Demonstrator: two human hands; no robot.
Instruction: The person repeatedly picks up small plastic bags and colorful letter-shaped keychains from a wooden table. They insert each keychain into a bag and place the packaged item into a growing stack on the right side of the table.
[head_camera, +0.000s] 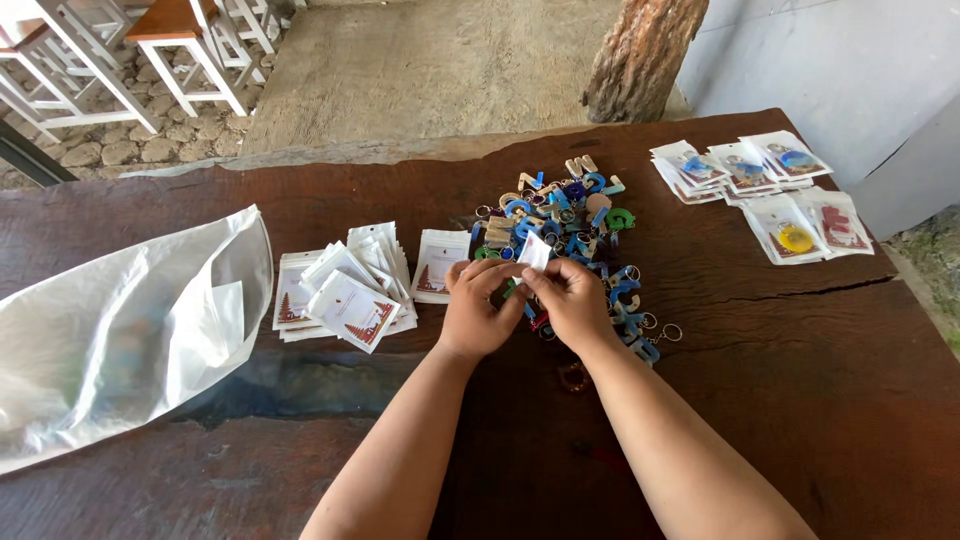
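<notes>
Pinching one small white pouch (534, 250) between them, the left hand (478, 308) and right hand (570, 300) hold it above the letter keychain pile (570, 225) mid-surface, with empty pouches (345, 285) stacked toward the left edge for easy reach.

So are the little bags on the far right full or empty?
Full. Each small white packet on the right shows a coloured keychain shape through its clear front, lying flat on the wooden table.
</notes>
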